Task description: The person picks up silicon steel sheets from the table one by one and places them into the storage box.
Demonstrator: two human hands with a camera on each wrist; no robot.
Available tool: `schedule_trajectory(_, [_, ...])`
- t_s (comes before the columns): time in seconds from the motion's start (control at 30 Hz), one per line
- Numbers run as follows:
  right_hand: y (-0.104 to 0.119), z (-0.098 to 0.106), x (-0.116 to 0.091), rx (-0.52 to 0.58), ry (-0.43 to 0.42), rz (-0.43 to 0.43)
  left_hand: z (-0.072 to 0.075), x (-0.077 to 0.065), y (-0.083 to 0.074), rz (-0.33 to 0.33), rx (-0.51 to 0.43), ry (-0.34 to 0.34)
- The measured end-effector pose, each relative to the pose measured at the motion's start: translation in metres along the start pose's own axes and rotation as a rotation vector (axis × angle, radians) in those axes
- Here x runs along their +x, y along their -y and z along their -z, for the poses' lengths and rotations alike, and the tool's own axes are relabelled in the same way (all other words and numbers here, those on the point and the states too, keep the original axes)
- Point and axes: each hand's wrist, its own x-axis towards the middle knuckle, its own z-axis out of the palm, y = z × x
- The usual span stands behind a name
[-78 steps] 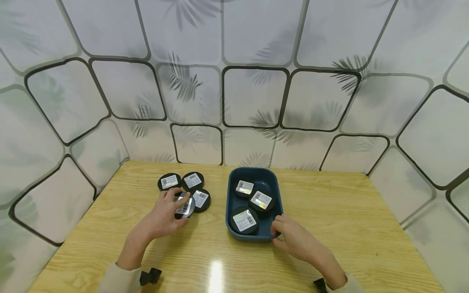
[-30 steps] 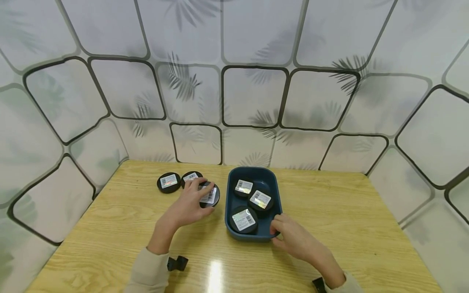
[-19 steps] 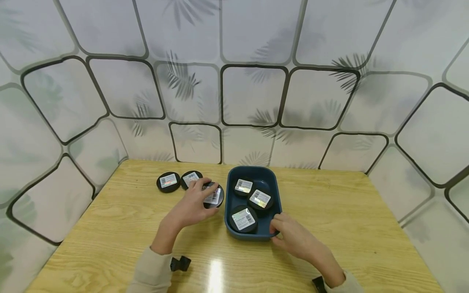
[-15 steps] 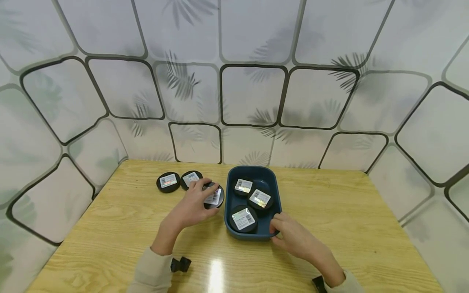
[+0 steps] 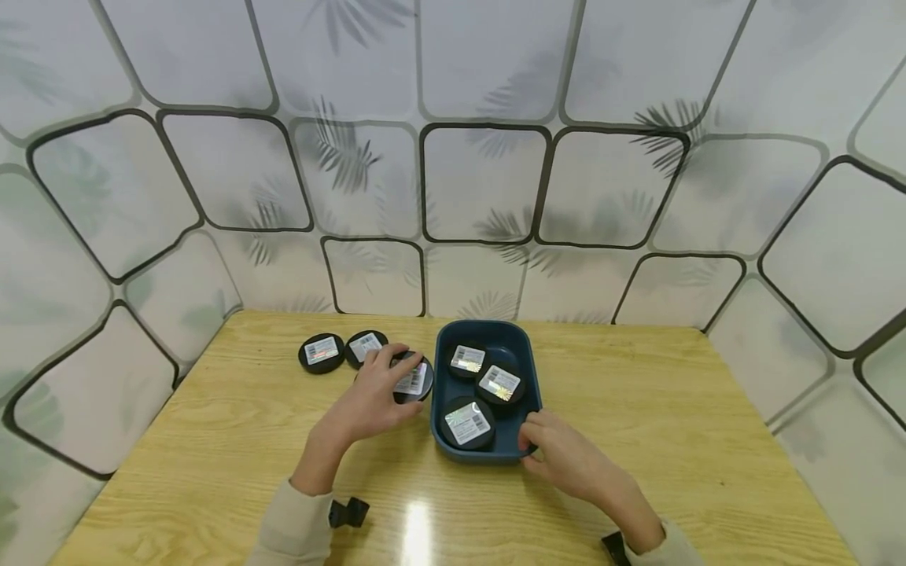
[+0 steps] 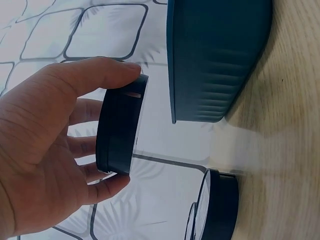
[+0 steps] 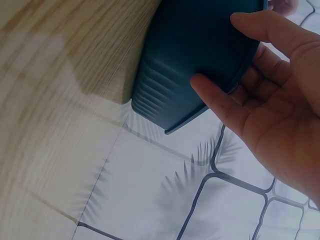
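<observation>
Tub [image 5: 515,347] is dark teal, round containers [image 5: 469,424] in and left of it are black with white barcode labels [image 5: 499,384]. Kinda yellowish woodgrain tabletop [image 5: 708,440] under it, whitish wall [image 5: 488,181] behind it with grey fronds [image 5: 347,161].

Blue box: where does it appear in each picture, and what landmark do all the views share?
Head: blue box just right of centre, below mid-height.
Left wrist: blue box at the top, right of centre.
Right wrist: blue box at the top, mostly right of centre.
Shared landmark: the wooden table.
</observation>
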Motion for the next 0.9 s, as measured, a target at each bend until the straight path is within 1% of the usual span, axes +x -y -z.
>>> schedule_trajectory(0.17, [-0.001,0.000,-0.001,-0.002,-0.007,0.006,0.000,0.003,-0.001,0.006,-0.003,0.005])
schedule_trajectory(0.43, [-0.002,-0.001,-0.001,-0.001,-0.010,0.018,-0.003,0.011,-0.003,-0.007,-0.028,0.003])
schedule_trajectory(0.67, [-0.003,-0.002,-0.001,-0.002,-0.014,0.022,-0.005,0.017,-0.007,0.003,-0.019,0.022])
schedule_trajectory(0.9, [-0.003,-0.001,-0.001,-0.019,-0.011,0.016,-0.008,0.021,-0.008,-0.006,-0.018,0.016])
